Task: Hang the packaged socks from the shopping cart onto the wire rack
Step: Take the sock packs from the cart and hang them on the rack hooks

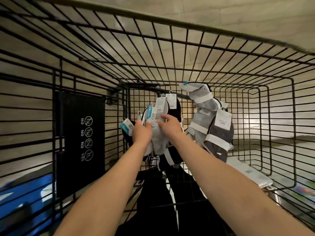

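I look down into a black wire shopping cart (187, 48). Several packaged sock pairs lie piled at its far end. A light grey pair (157, 138) with a white card label sits in the middle, and both hands are on it. My left hand (141, 132) grips its left side beside teal-labelled packs (127, 127). My right hand (168, 125) presses on its upper part with fingers bent. Black socks (175, 109) lie behind. To the right lie grey socks (201, 103) with white bands and a dark grey pair (219, 133). No wire rack is visible.
A black child-seat flap (80, 142) with white warning icons hangs on the cart's left wall. Something blue (25, 196) shows outside the cart at lower left. A silvery object (262, 181) lies outside at lower right. Pale floor shows through the wires.
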`<state>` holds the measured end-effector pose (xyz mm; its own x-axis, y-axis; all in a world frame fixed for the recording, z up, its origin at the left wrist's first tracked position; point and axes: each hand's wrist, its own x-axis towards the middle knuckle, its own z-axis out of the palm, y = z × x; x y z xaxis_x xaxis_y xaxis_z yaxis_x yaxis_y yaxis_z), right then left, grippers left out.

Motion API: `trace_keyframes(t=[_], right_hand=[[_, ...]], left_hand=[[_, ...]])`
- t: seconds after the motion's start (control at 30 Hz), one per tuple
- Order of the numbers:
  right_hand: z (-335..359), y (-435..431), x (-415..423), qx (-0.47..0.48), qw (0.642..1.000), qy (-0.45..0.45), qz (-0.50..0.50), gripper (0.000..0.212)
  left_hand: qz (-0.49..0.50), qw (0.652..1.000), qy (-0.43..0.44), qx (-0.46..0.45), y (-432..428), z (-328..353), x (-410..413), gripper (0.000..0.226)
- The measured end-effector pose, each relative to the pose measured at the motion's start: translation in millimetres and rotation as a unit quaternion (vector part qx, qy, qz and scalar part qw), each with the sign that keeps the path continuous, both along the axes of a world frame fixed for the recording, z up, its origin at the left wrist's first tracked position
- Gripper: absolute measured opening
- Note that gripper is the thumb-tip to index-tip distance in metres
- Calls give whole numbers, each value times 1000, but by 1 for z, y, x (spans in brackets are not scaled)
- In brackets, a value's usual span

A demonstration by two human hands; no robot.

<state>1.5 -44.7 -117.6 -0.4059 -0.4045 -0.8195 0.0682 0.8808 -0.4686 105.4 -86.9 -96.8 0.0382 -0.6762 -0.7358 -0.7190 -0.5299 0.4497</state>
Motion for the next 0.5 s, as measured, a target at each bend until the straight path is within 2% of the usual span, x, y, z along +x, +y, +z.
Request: trace_keyframes(t=[0.07, 0.13, 0.23, 0.33, 0.4, 0.5], right_hand=[[8, 0, -4, -15, 997, 70, -31, 30], [9, 1, -5, -28, 994, 70, -77, 20], [6, -7, 2, -23, 990, 55, -125, 34], [0, -17, 6, -15, 990, 18, -140, 54], [1, -17, 5, -19, 992, 18, -127, 42], [18, -11, 1, -37, 987, 127, -94, 21]], left_hand=[[10, 1000, 22, 9, 3, 1, 0, 32], [29, 998, 54, 18, 6, 1, 0, 29], [55, 994, 88, 37, 9, 3, 3, 23], [57, 993, 94, 45, 6, 0, 6, 28], [59, 993, 93, 43, 3, -3, 6, 29], [66, 994, 85, 34, 2, -1, 4, 25]])
